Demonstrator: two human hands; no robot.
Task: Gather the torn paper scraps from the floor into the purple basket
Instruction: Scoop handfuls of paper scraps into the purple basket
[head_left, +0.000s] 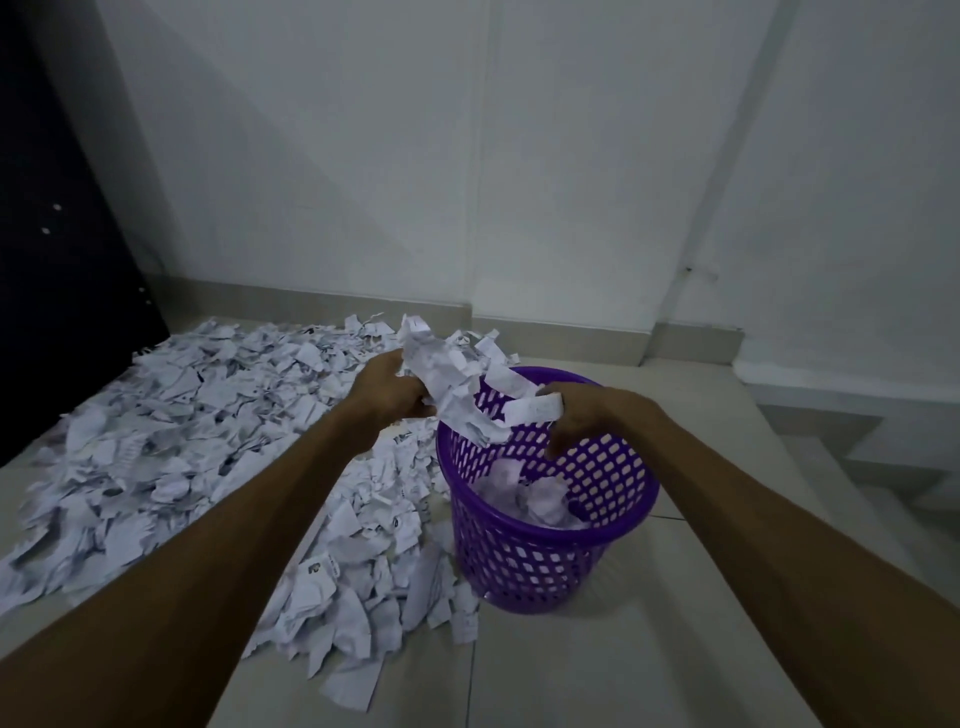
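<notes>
A purple perforated basket (613, 525) stands upright on the tiled floor, right of centre, with some crumpled white scraps lying inside. Above its far-left rim hangs a bunch of torn paper scraps (457, 374), held between both hands. My left hand (392, 387) grips the bunch from the left. My right hand (582, 415) holds its right end over the basket's opening, fingers curled down. A wide spread of torn paper scraps (171, 441) covers the floor to the left of the basket and runs toward me.
A white wall with a grey skirting (545, 317) closes the back. A dark door or panel (57, 260) stands at the far left. Bare floor tiles (597, 670) lie in front of and right of the basket, with a step edge (831, 415) at the right.
</notes>
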